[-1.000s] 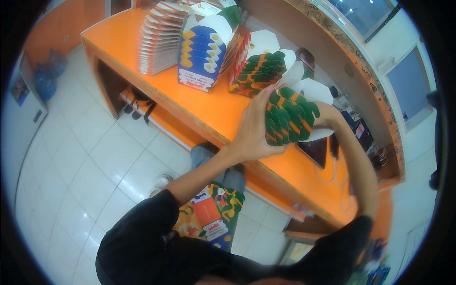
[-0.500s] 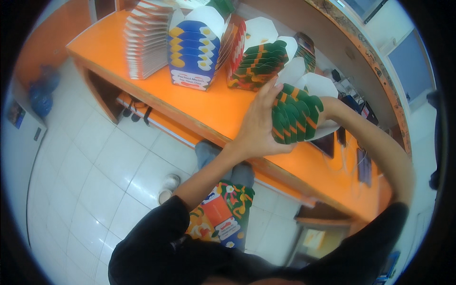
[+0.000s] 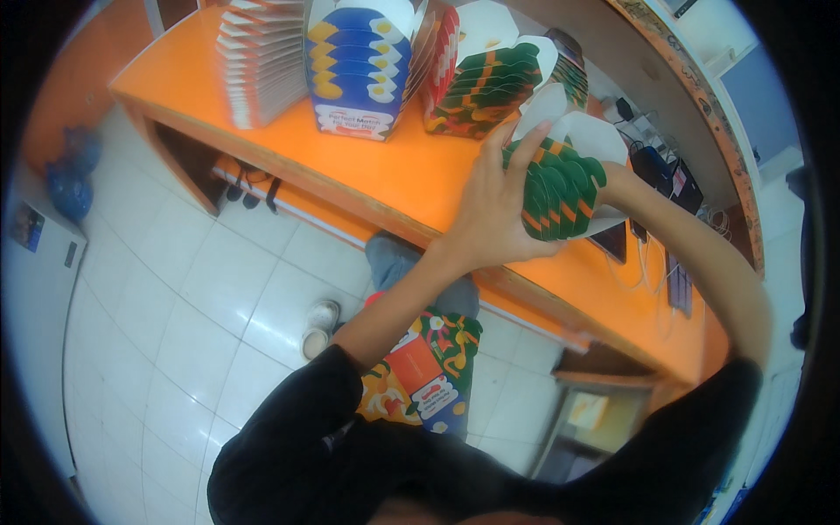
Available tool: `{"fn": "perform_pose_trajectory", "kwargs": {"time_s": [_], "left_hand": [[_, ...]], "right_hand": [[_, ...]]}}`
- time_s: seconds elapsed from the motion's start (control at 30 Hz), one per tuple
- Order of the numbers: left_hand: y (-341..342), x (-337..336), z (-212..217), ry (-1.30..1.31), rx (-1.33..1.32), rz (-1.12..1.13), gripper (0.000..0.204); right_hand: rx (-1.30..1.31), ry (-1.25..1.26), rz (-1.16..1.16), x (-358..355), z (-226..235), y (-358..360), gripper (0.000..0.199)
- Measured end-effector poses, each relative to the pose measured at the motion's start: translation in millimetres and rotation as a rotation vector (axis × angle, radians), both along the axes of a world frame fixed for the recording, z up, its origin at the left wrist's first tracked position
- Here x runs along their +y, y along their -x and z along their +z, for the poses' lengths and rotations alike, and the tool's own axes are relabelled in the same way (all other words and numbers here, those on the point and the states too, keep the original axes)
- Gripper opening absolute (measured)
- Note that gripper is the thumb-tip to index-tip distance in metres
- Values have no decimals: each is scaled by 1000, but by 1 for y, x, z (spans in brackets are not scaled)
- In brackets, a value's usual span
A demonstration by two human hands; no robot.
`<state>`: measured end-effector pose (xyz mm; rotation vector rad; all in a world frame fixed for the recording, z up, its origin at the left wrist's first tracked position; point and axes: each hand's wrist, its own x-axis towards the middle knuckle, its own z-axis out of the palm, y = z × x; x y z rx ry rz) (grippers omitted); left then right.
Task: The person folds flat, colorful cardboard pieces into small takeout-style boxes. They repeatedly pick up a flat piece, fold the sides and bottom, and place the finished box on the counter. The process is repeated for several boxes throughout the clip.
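Note:
A green and orange patterned paper box (image 3: 560,188) with white flaps is held above the orange counter (image 3: 411,175). My left hand (image 3: 499,210) presses flat against its near side, fingers spread upward. My right hand (image 3: 612,175) is mostly hidden behind the box and grips its far side. Further back on the counter stand another green box (image 3: 486,87), a blue and yellow box (image 3: 359,70) and a stack of flat folded boxes (image 3: 258,66).
A colourful flat carton (image 3: 420,376) lies on my lap below the counter edge. A shoe (image 3: 319,319) rests on the white tiled floor. Cables and dark devices (image 3: 656,175) sit at the counter's right end. A blue bag (image 3: 70,175) lies at far left.
The green box has stayed between both hands while the view shifted; my left hand's fingers have spread higher up the box's side.

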<state>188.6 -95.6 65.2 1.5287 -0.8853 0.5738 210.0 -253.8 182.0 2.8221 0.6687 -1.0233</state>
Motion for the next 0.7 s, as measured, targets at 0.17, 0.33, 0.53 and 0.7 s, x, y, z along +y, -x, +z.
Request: {"fn": "perform_pose_trajectory", "kwargs": {"time_s": [0.17,0.33,0.53,0.7], "left_hand": [[-9,12,8,-27,111,-67,116],[-33,47,11,-69,153,-161,118],[-52,74,8,-145,73,-109,123],[-25,82,-23,65,64,76,94]], "right_hand": [[-98,-28,29,10,1,-2,41],[-185,-579,-100,39,11,-12,29],[-596,-1571,-202,34,18,56,21],[-959,-1625,-576,-49,-24,104,16]]}}
